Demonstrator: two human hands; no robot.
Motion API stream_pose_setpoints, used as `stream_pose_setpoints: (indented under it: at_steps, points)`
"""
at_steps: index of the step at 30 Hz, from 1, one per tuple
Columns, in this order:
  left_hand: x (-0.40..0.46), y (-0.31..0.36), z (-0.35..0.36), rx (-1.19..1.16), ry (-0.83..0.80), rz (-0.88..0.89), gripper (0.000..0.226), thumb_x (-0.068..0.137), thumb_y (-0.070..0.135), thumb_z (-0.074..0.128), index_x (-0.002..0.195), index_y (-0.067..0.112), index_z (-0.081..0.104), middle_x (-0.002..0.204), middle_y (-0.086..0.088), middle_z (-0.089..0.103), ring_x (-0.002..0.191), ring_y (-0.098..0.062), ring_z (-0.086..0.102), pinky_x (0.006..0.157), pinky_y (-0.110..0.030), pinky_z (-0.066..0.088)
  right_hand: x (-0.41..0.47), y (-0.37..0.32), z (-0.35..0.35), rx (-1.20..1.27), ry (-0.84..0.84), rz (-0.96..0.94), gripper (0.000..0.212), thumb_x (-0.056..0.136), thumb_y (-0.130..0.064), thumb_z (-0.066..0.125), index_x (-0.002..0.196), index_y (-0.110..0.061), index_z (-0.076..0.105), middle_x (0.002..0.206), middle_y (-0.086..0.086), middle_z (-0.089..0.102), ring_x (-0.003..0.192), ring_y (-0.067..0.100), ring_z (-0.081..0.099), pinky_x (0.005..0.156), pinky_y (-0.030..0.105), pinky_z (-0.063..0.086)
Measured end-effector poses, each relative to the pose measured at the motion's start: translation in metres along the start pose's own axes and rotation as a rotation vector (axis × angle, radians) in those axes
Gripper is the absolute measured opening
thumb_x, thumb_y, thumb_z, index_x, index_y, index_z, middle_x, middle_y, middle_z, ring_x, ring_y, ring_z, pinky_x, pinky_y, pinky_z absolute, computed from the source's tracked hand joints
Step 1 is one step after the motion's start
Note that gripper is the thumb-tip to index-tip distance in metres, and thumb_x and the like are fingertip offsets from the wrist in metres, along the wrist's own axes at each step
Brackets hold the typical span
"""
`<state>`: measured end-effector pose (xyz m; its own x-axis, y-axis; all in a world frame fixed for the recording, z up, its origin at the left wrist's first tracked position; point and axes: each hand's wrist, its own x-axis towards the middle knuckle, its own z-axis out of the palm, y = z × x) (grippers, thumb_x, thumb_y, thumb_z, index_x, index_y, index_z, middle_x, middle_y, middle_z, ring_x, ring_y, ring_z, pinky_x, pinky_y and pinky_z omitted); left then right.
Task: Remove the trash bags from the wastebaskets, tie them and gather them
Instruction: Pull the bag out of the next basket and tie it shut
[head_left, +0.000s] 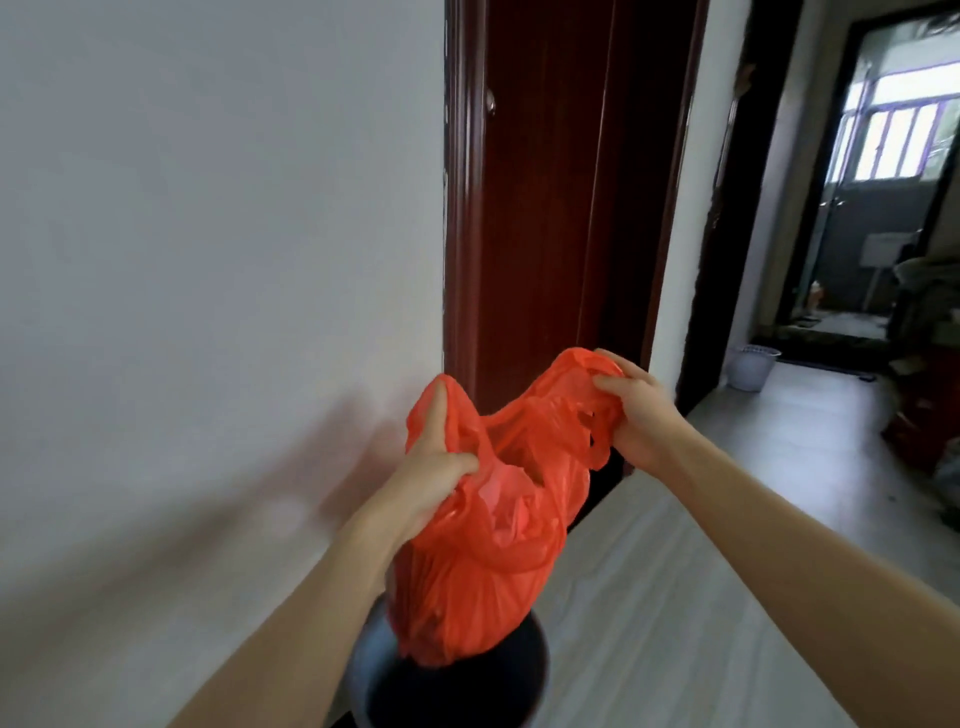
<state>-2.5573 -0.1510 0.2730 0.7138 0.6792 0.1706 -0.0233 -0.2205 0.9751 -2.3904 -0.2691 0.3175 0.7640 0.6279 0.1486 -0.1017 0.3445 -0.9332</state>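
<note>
You've got the orange trash bag (483, 561) up in both hands, dead centre of your view. Your left hand (434, 467) is clenched on the bag's rim at about 10 o'clock of the bag, with one finger poking straight up behind the plastic. Your right hand (636, 415) is gripping the opposite edge at 2 o'clock, fingers curled tight into the crumpled plastic. Between your two grips the mouth of the bag gapes open, and you can see scrunched contents inside, too blurred to tell what.

The bag's rounded bottom hangs at the rim of the dark wastebasket (530, 675), which stands on the floor at 6 o'clock; whether it touches the rim, I can't tell. The pale wooden floor (701, 597) runs off toward 3 o'clock.

Straight ahead at 12 o'clock there's a dark red door (545, 208) in its frame, with a plain white wall (208, 234) filling everything from 9 to 11 o'clock. Out at 3 o'clock, well apart from you, a white wastebasket (750, 366) sits on the floor beside a dark doorway, and a bright window (893, 135) glows at 2 o'clock beyond it.
</note>
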Motion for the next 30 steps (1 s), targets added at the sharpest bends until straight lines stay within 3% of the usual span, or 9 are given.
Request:
stream_pose_setpoints:
  at_steps: [2,5,8,12,17,20,23,26,30]
  points:
    - [0.008,0.017,0.015,0.045,-0.076,-0.002,0.099,0.077,-0.006,0.052,0.142,0.048,0.0,0.14,-0.029,0.038,0.078,-0.029,0.064,0.046,-0.018,0.046,-0.002,-0.018,-0.015,-0.018,0.02,-0.026,0.057,0.082,0.01,0.044,0.13,-0.019,0.046,0.117,0.013,0.054,0.093,0.022,0.058,0.073,0.033,0.049]
    - [0.022,0.039,0.042,0.153,-0.109,0.066,0.094,0.079,-0.006,0.049,0.144,0.044,0.003,0.143,-0.016,0.042,0.105,-0.032,0.06,0.054,-0.017,0.046,-0.018,-0.039,-0.043,-0.065,0.095,-0.066,0.07,0.082,0.013,0.039,0.141,-0.024,0.033,0.121,0.01,0.051,0.088,0.02,0.057,0.068,0.031,0.048]
    - [0.03,0.046,0.066,0.276,-0.202,0.076,0.091,0.079,-0.006,0.044,0.144,0.044,0.005,0.138,-0.018,0.046,0.077,-0.023,0.064,0.047,-0.021,0.049,-0.036,-0.054,-0.074,-0.173,0.097,-0.044,0.079,0.083,0.014,0.036,0.144,-0.033,0.022,0.108,0.009,0.054,0.065,0.017,0.051,0.051,0.025,0.044]
    - [0.03,0.035,0.097,0.574,-0.38,0.081,0.074,0.086,-0.004,0.03,0.142,0.044,0.019,0.128,-0.014,0.053,0.076,-0.028,0.07,0.068,-0.042,0.06,-0.047,-0.056,-0.119,-0.771,0.17,-0.021,0.062,0.082,0.013,0.036,0.134,-0.02,0.043,0.1,0.015,0.062,0.081,0.031,0.062,0.07,0.033,0.056]
    - [0.024,0.02,0.143,1.041,-0.225,0.243,0.022,0.093,0.016,0.042,0.111,0.015,0.055,0.107,-0.012,0.063,0.082,-0.029,0.069,0.079,-0.037,0.055,-0.068,-0.055,-0.176,-1.494,0.254,0.046,0.038,0.086,-0.001,0.042,0.118,-0.009,0.061,0.121,0.014,0.062,0.1,0.019,0.061,0.086,0.026,0.046]
    - [0.024,0.013,0.168,1.145,-0.155,0.173,0.038,0.092,0.043,0.043,0.101,0.01,0.061,0.102,-0.01,0.067,0.099,-0.031,0.063,0.082,-0.035,0.048,-0.09,-0.055,-0.206,-1.743,0.38,0.202,0.027,0.087,-0.022,0.049,0.107,-0.014,0.064,0.115,0.013,0.062,0.103,0.032,0.059,0.077,0.035,0.047]
    - [0.028,0.007,0.196,0.895,-0.277,-0.03,0.043,0.081,0.053,0.051,0.078,0.011,0.06,0.075,-0.005,0.07,0.085,-0.029,0.067,0.083,-0.032,0.052,-0.104,-0.066,-0.234,-1.729,0.575,0.332,0.032,0.085,-0.036,0.054,0.099,-0.008,0.062,0.103,0.012,0.062,0.096,0.033,0.06,0.071,0.033,0.046]
    - [0.026,0.011,0.231,0.23,-0.458,-0.251,0.021,0.082,0.023,0.06,0.069,0.006,0.056,0.035,0.0,0.053,0.046,-0.021,0.056,0.06,-0.024,0.045,-0.112,-0.075,-0.265,-1.296,0.577,0.329,0.039,0.084,-0.016,0.056,0.121,-0.004,0.054,0.097,0.016,0.064,0.084,0.031,0.063,0.07,0.035,0.053]
    - [0.003,-0.004,0.262,-0.003,-0.694,-0.276,0.021,0.083,0.009,0.062,0.096,0.024,0.054,0.076,-0.003,0.061,0.062,-0.013,0.061,0.058,-0.023,0.044,-0.141,-0.067,-0.302,-0.654,0.549,0.34,0.074,0.083,0.005,0.05,0.144,-0.029,0.023,0.067,0.008,0.051,0.046,0.014,0.05,0.045,0.023,0.049]
